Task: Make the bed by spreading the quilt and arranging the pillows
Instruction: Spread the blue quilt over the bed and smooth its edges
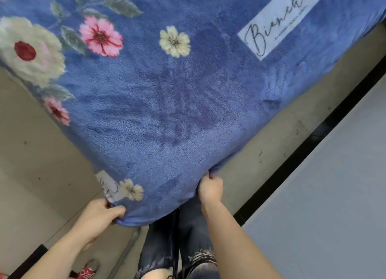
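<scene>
A blue fleece quilt (167, 103) with pink and cream flowers and a pale label in script fills most of the view, spread flat with one corner pointing toward me. My left hand (100, 213) grips the quilt's near edge at the lower left, fingers curled under the hem. My right hand (210, 188) pinches the edge a little to the right, bunching the fabric. Both forearms reach in from below. No pillows are in view.
Beige tiled floor (41, 164) lies left and right of the quilt. A black strip (313, 139) and a grey panel (334, 195) run along the right. My jeans-clad legs (177, 247) stand below the quilt corner. A red can (87, 270) lies on the floor at lower left.
</scene>
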`<state>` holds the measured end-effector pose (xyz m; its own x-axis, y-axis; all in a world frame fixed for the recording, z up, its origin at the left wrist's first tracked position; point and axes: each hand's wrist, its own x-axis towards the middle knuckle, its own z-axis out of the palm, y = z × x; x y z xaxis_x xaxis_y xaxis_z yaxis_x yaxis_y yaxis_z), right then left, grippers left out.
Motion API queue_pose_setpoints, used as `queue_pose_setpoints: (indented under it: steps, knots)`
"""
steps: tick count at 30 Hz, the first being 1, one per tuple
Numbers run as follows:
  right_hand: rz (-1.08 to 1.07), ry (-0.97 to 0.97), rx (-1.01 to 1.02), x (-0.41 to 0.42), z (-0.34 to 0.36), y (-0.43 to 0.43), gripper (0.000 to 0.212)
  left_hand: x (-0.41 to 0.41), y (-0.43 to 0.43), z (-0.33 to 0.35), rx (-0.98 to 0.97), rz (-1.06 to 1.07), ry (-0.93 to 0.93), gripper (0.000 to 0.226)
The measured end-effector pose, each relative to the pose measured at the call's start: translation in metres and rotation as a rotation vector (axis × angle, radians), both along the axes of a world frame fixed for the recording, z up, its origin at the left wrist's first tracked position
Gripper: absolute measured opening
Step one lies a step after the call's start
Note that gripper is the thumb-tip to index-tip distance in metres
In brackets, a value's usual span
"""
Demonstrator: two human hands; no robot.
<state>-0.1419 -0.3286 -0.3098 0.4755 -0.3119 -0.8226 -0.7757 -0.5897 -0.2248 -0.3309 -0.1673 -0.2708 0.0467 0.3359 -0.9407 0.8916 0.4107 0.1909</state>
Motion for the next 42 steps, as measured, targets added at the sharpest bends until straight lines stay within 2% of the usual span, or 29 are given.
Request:
queue_pose_setpoints:
  steps: [2,3,5,6,8,10,12,13,16,18,22,25,28,31,34,35,36,37,39,41,42]
  knots:
    - [0.114,0.047,-0.119,-0.009,0.0,-0.019,0.033,-0.011,-0.004,0.001,0.062,-0.032,0.069,0.013]
    - [0.177,0.08,-0.11,-0.007,-0.002,-0.023,0.033,-0.012,-0.007,-0.006,0.138,-0.071,0.101,0.015]
    - [0.238,0.072,-0.018,0.009,-0.006,-0.017,0.021,-0.001,-0.013,-0.022,0.182,-0.143,0.119,0.025]
    - [0.177,0.003,0.032,0.023,-0.004,-0.008,0.017,0.005,-0.014,-0.035,0.16,-0.117,0.105,0.031]
    - [-0.045,-0.216,0.104,0.054,0.013,0.008,0.023,0.015,-0.013,-0.057,0.084,-0.008,0.069,0.039]
    - [-0.118,-0.52,0.051,0.083,0.045,0.024,0.017,0.028,-0.005,-0.051,0.036,0.222,0.061,0.03]
    - [0.021,-0.739,0.02,0.101,0.079,0.041,0.021,0.045,0.01,-0.029,0.024,0.436,0.034,0.018]
    - [0.148,-0.783,0.055,0.104,0.095,0.052,0.025,0.052,0.019,-0.022,0.039,0.511,0.014,0.019]
    - [0.586,-0.72,0.195,0.106,0.119,0.093,0.029,0.072,0.056,-0.009,0.132,0.706,-0.06,0.035]
    - [0.873,-0.706,0.229,0.103,0.122,0.127,0.034,0.082,0.084,0.0,0.165,0.789,-0.065,0.038]
    - [1.327,-0.735,0.16,0.089,0.114,0.186,0.04,0.094,0.139,0.009,0.245,0.792,-0.114,0.032]
    - [1.521,-0.733,0.133,0.077,0.11,0.229,0.051,0.098,0.195,0.009,0.334,0.744,-0.194,0.037]
    - [1.595,-0.693,0.102,0.07,0.11,0.283,0.058,0.107,0.265,0.014,0.363,0.734,-0.235,0.051]
    - [1.557,-0.655,0.075,0.065,0.111,0.354,0.066,0.118,0.341,0.015,0.399,0.701,-0.336,0.064]
    - [1.543,-0.569,0.065,0.053,0.113,0.442,0.074,0.117,0.418,0.017,0.317,0.615,-0.313,0.073]
    - [1.549,-0.535,0.056,0.049,0.114,0.46,0.072,0.113,0.428,0.016,0.291,0.553,-0.314,0.059]
    - [1.543,-0.508,0.035,0.046,0.113,0.488,0.07,0.11,0.443,0.018,0.284,0.498,-0.298,0.036]
    - [1.523,-0.478,0.003,0.043,0.11,0.509,0.069,0.105,0.452,0.017,0.286,0.442,-0.283,0.026]
    - [1.481,-0.405,-0.121,0.035,0.108,0.543,0.073,0.096,0.463,0.014,0.161,0.357,-0.255,0.029]
    - [1.459,-0.309,-0.225,0.028,0.111,0.56,0.077,0.092,0.474,0.02,0.017,0.253,-0.21,0.02]
    - [1.47,-0.265,-0.262,0.027,0.115,0.566,0.078,0.09,0.487,0.023,-0.004,0.128,-0.203,0.018]
